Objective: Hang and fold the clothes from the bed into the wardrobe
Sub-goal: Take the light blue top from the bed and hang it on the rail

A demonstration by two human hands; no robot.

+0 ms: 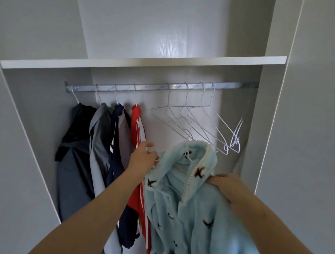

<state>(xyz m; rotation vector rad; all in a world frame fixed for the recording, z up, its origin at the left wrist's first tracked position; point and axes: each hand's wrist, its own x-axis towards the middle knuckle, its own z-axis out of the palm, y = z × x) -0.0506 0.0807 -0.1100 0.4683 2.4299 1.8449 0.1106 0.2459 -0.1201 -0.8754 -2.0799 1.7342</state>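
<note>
A pale grey wardrobe (45,113) fills the frame, its side panels running out of the picture at left and right. A white shelf (140,61) crosses the upper third, with a metal rail (153,87) just under it. At centre left four garments hang from the rail: a dark grey one (74,170), a light grey one (98,140), a navy one (118,148) and a red one with white stripes (137,128). Their hems are cut off or hidden behind the forearms.

In the lower middle is a light blue fleece garment (186,213), held below the rail and just right of the red one. Its lower part runs off the bottom edge.

A cluster of empty white wire hangers (201,125) hangs right of centre. A further wire hook (187,145) rises from the fleece collar, and its top is hard to separate from them.

The right hand (228,184) grips the fleece's right shoulder, its fingers buried in the cloth. The left hand (143,157) curls its fingers on the fleece's left shoulder edge, thumb raised.
</note>
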